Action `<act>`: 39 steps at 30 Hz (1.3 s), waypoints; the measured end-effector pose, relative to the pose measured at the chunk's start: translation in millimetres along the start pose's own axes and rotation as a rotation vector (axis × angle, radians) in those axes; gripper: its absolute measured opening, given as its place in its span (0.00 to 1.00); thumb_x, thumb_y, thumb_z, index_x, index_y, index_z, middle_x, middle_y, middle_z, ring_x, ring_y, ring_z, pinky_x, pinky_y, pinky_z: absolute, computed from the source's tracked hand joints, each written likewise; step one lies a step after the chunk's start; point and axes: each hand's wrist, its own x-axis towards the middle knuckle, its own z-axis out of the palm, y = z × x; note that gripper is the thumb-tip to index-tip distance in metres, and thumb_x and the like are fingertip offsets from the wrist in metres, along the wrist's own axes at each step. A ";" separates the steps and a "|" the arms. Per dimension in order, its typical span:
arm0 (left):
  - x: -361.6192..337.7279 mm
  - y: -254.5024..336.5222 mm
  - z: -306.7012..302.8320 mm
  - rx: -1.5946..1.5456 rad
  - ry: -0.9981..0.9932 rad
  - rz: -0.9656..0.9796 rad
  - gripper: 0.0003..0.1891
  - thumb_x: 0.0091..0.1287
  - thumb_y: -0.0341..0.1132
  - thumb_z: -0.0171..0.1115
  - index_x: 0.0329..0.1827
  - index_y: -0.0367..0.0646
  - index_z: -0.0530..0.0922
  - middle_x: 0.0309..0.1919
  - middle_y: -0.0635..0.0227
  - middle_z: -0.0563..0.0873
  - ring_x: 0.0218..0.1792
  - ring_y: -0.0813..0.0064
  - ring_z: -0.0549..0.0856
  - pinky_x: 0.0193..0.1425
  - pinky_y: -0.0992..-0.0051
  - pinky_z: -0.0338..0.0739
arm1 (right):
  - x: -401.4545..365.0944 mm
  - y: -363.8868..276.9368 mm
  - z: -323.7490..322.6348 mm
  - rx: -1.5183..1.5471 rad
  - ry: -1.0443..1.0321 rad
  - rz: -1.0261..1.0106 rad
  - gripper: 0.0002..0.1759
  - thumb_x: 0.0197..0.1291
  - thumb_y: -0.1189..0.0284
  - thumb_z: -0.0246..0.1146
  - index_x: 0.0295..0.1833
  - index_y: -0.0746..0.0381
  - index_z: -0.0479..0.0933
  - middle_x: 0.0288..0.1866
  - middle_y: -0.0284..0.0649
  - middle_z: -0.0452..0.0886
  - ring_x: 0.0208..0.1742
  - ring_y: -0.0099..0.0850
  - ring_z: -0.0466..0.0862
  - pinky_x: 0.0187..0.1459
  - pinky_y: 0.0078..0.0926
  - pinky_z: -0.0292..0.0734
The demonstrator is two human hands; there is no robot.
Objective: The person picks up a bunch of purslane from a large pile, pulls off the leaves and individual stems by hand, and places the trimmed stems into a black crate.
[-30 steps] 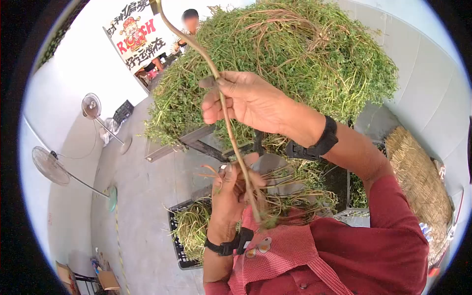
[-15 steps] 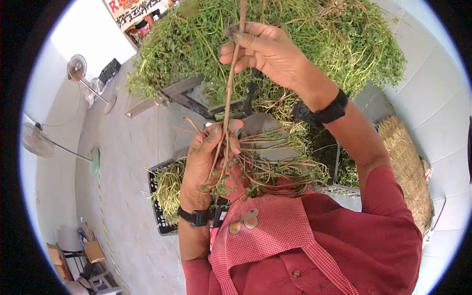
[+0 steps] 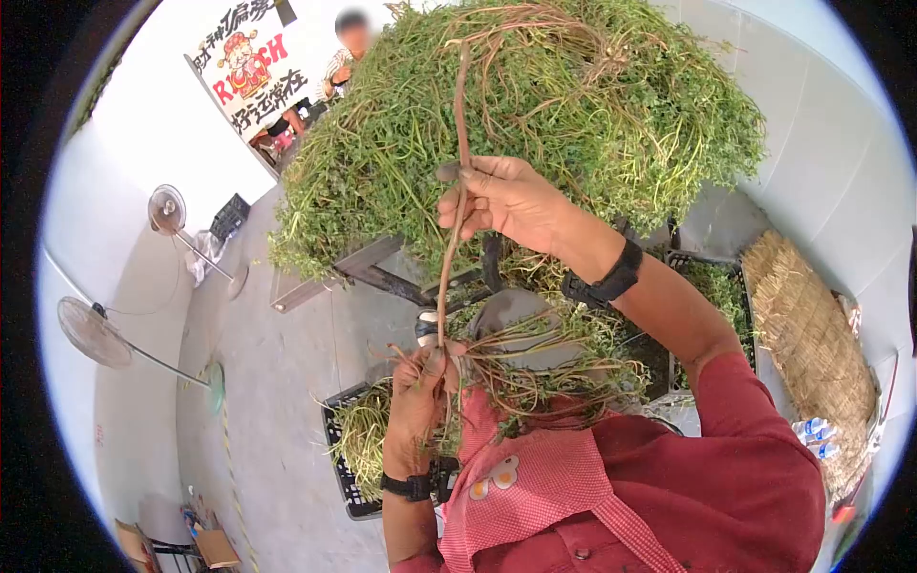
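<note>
Wears a checked apron [image 3: 535, 482] over a red shirt. Grips the root of a fanned-out bunch [image 3: 549, 382] in the left hand [image 3: 418, 387], with thumb and fingers closed in and partly hidden; cannot tell the exact placing of every finger. Also holds there the lower end of one long, bare stem [image 3: 447, 267]. Pinches that stem partway up between thumb and forefinger of the right hand [image 3: 458, 181], upright and nearly straight, free at the top. Looks to be at the step of singling out this one stem from the bunch. Probably calls next for a steady left hold and a light right pinch, so as not to snap the stem. Beside the left forearm, a black crate [image 3: 350, 497] of pale stems, some poking over the left edge. Beyond the hands, on a metal frame [image 3: 304, 291] with a bare near left corner, a tall heap [image 3: 583, 115] of greens. To the right, another crate [image 3: 707, 259] and a straw mat [image 3: 807, 334]. Farther off to the left, two fans; at the back, another person [image 3: 341, 69] beside a lettered banner [image 3: 253, 72].
</note>
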 end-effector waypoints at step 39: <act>17.1 -12.6 48.1 -0.163 -0.017 -0.171 0.17 0.70 0.38 0.52 0.52 0.31 0.73 0.16 0.73 0.75 0.14 0.83 0.71 0.15 0.82 0.63 | -34.1 36.8 11.3 -0.615 0.063 0.009 0.08 0.64 0.77 0.54 0.47 0.68 0.67 0.25 0.42 0.80 0.22 0.27 0.81 0.18 0.20 0.77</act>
